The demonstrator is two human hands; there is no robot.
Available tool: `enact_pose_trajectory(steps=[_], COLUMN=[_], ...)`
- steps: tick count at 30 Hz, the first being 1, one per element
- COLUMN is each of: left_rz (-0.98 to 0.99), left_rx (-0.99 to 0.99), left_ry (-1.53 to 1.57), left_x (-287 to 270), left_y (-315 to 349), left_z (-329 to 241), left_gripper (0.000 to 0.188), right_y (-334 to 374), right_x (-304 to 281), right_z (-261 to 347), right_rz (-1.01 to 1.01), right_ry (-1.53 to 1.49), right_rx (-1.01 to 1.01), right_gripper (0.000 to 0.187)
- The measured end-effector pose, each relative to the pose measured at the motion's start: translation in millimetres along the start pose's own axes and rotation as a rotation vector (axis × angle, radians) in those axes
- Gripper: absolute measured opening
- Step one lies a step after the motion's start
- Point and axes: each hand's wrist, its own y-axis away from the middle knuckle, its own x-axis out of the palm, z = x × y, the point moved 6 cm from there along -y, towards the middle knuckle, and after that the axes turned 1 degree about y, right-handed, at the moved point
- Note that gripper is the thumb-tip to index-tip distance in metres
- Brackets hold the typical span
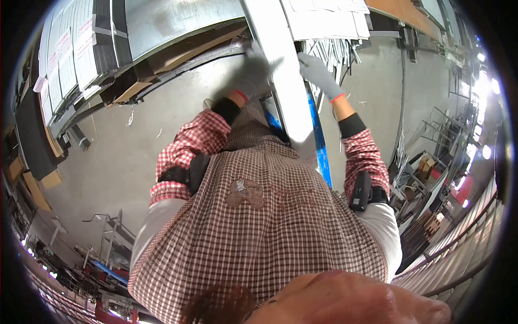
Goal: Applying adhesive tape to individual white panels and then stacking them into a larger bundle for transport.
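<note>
A long white board (pixel 291 102) runs away from my body, bright with glare on its near part. My left hand (pixel 252 74), in a grey glove with a red cuff edge, is over the board's left edge. Motion smears it, so its fingers cannot be made out. On the other side, my right hand (pixel 318 75), also grey-gloved, has its fingers drawn together by the board's right edge. What they hold, if anything, is too small to tell. Blue parts of a stand (pixel 322 154) show beneath the board.
Thin white and grey strips (pixel 329 54) lie beyond my right hand, beside white sheets (pixel 329 19). Far left, bundled panels (pixel 73 48) stand next to a metal-topped table (pixel 181 24). Metal frames (pixel 440 129) and a scrap pile (pixel 423 167) are at the right.
</note>
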Motion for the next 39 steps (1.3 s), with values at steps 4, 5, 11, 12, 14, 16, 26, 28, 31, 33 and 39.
enact_pose_trajectory(steps=[4, 5, 11, 12, 14, 16, 26, 28, 31, 33, 39], left_rz=[0.174, 0.187, 0.299, 0.327, 0.369, 0.271, 0.652, 0.484, 0.287, 0.319, 0.595], left_rx=[-0.108, -0.102, -0.195, -0.171, -0.295, -0.258, 0.036, -0.018, -0.057, -0.034, 0.265], left_ry=[-0.273, -0.274, -0.082, 0.014, 0.059, -0.098, -0.123, -0.146, -0.366, -0.57, -0.441], left_x=[39, 35, -16, -19, -35, -64, 34, 23, -6, -35, 4], left_y=[76, 87, 86, 92, 103, 98, -2, 8, 22, 49, 51], left_z=[27, 14, -121, -119, -115, -83, 134, 117, 78, 52, -62], left_gripper=[0.053, 0.053, 0.061, 0.064, 0.068, 0.065, 0.029, 0.027, 0.027, 0.026, 0.032], right_y=[42, 63, 84, 78, 73, 51, -27, -2, 54, 77, 82], right_x=[8, 10, -49, -53, -65, -60, 65, 35, -29, 21, 42], right_z=[-2, 2, 150, 148, 138, 62, -51, -25, 70, 86, 90], right_rz=[0.494, 0.725, 0.44, 0.445, 0.426, 0.389, 0.074, -0.24, -0.493, -0.343, -0.578], right_ry=[0.103, 0.146, -0.247, -0.242, -0.522, -0.538, -0.556, -0.717, -0.345, 0.186, 0.366], right_rx=[0.018, -0.038, -0.558, -0.565, -0.591, -0.331, 0.174, 0.234, 0.082, 0.204, 0.052], right_gripper=[0.029, 0.027, 0.033, 0.033, 0.039, 0.037, 0.04, 0.046, 0.083, 0.094, 0.084])
